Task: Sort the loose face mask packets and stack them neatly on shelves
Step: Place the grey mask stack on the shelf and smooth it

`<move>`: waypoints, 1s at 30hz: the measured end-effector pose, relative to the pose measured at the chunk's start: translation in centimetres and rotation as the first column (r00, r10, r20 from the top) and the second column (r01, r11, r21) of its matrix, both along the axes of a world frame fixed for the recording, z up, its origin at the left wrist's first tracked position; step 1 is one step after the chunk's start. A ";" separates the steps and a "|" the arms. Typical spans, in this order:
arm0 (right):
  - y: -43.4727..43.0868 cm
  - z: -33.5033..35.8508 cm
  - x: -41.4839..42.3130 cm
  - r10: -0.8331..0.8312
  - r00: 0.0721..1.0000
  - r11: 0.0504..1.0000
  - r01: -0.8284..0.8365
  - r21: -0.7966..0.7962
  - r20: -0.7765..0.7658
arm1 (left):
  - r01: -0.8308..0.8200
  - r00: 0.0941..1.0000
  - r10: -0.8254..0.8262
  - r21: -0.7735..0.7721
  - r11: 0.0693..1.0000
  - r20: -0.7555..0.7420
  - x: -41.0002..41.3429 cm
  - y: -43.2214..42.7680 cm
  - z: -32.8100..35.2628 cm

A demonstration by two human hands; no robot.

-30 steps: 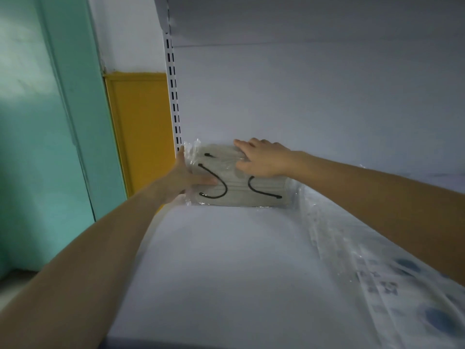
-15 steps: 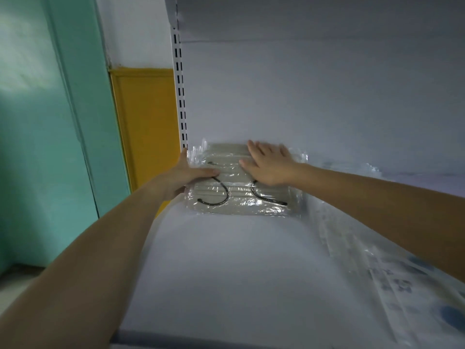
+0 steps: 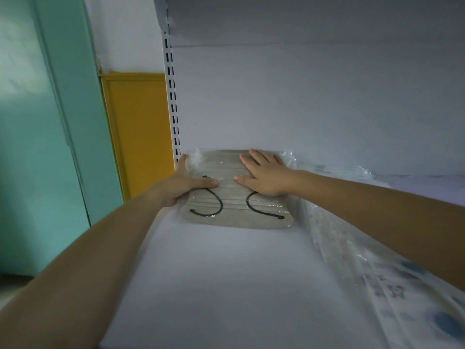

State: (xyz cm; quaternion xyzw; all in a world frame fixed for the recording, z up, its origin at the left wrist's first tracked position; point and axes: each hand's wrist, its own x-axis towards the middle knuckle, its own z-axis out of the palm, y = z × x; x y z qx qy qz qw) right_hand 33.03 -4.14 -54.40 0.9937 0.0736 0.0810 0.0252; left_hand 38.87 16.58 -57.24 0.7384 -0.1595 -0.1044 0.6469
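Centre of the frame, far back on the white shelf (image 3: 214, 285): clear-wrapped packet of grey face masks (image 3: 239, 212), lying flat, far edge up against the pale back panel (image 3: 302, 96). Shows two black ear loops curling under the plastic near its front edge. Sits in the shelf's rear left corner, just beside the slotted white upright (image 3: 172, 109).

On top of the packet's right half: right hand (image 3: 266, 177), palm down, fingers straight and slightly spread toward the back panel, thumb pointing left. Presses flat; curls round nothing.

Against the packet's left edge: left hand (image 3: 181, 187), fingers straight along that edge toward the rear, thumb laid across the top with its tip near the right thumb but apart from it. Braces rather than clasps. Cannot tell whether any finger reaches beneath the wrapper.

Reaching in from lower left and from the right edge: two bare forearms.

Right of the grey packet, running down to the lower right corner: more clear packets (image 3: 377, 273) with blurred blue print, lying flat and overlapping on the same shelf.

Across the top of the frame: underside of the next shelf up (image 3: 302, 16).

Left of the upright: yellow panel (image 3: 138, 134), then teal wall (image 3: 37, 147) filling the left side.
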 end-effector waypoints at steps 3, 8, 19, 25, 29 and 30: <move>-0.2 -0.4 0.0 0.011 1.000 1.000 -0.011 0.008 0.012 | 0.007 1.000 -0.008 0.013 1.000 0.023 -0.2 -0.2 0.1; -0.2 -0.6 0.1 0.008 0.999 0.999 -0.010 0.037 0.032 | 0.026 1.000 -0.026 -0.073 0.997 0.009 -0.1 -0.2 0.3; 1.0 1.1 -0.1 -0.035 0.999 0.997 0.035 0.074 -0.001 | 0.043 0.999 -0.046 -0.104 0.994 -0.029 0.0 0.7 0.6; 1.4 0.8 0.0 -0.044 0.999 0.994 0.041 0.106 0.024 | -0.016 1.000 0.016 0.081 0.997 0.005 0.4 0.4 0.2; 2.9 -0.3 -0.3 -0.081 0.994 0.990 0.089 0.112 -0.071 | -0.010 1.000 0.011 0.055 0.998 -0.013 0.3 0.7 0.4; 3.2 -0.6 -0.4 -0.092 0.989 0.991 0.103 0.090 -0.117 | -0.016 1.000 0.018 0.061 0.998 -0.024 0.2 0.6 0.4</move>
